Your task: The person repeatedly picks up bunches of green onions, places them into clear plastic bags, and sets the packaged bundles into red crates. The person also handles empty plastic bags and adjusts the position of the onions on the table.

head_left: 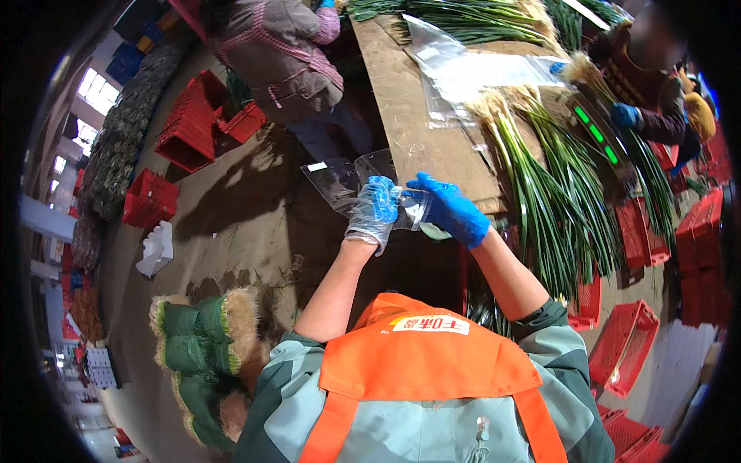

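Note:
In front of me at the table's edge, my left hand (374,209) wears a blue glove with a clear plastic layer over it. Its fingers are curled around a clear plastic bag (331,184), which spreads to the left and beyond the hand. My right hand (454,209), in a blue glove, is just to the right. Its fingers point at the left hand and meet the plastic between the two; whether they grip it is unclear. Bunches of scallions (524,173) lie right of my right hand, roots away from me and leaves hanging over the near edge.
More scallions (480,22) and clear bags (463,72) lie on the wooden table (399,98). One co-worker (272,52) stands at left; another (642,87) handles scallions beside a green-lit display (596,134). Red crates (188,124) and wrapped bundles (200,335) stand on the floor.

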### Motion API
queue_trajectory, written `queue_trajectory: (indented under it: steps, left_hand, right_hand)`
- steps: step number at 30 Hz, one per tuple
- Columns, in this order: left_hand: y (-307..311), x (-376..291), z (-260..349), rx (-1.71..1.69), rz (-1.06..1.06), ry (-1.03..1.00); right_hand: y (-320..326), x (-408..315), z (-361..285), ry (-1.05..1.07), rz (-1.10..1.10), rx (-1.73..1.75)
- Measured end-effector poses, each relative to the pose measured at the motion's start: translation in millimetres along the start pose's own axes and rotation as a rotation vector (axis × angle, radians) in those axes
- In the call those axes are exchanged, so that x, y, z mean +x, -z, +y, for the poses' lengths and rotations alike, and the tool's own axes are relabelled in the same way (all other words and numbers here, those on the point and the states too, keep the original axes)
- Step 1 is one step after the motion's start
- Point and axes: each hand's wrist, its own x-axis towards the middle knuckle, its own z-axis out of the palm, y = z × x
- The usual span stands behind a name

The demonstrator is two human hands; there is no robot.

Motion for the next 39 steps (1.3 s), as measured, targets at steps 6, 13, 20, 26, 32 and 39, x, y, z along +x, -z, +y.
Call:
queue_trajectory:
  steps: [6, 13, 20, 26, 32, 39]
  left_hand:
    - [-21.8, -29.5, -27.9, -0.004, -0.208, -0.116]
    - [5.7, -48.5, -2.5, -0.2, -0.308, 0.112]
    - [7.8, -81.6, -49.1, -0.351, -0.175, 0.132]
    - [1.3, -87.6, -57.7, -0.09, -0.363, -0.35]
    - [-8.7, -71.2, -77.2, 0.128, -0.532, -0.355]
    - [-31.9, -63.9, -126.0, 0.002, -0.587, 0.015]
  right_hand:
    - [7.9, -22.8, 40.6, 0.23, 0.251, -0.32]
    - [-29.1, -33.5, 86.4, 0.191, 0.291, -0.027]
    - [-50.0, -38.0, 114.8, 0.123, 0.599, -0.089]
    - [-14.8, -42.8, 164.5, 0.532, 0.464, -0.911]
    - [-18.1, -66.5, 117.2, -0.257, 0.328, -0.307]
    - [116.5, -22.2, -154.8, 0.14, 0.537, -0.754]
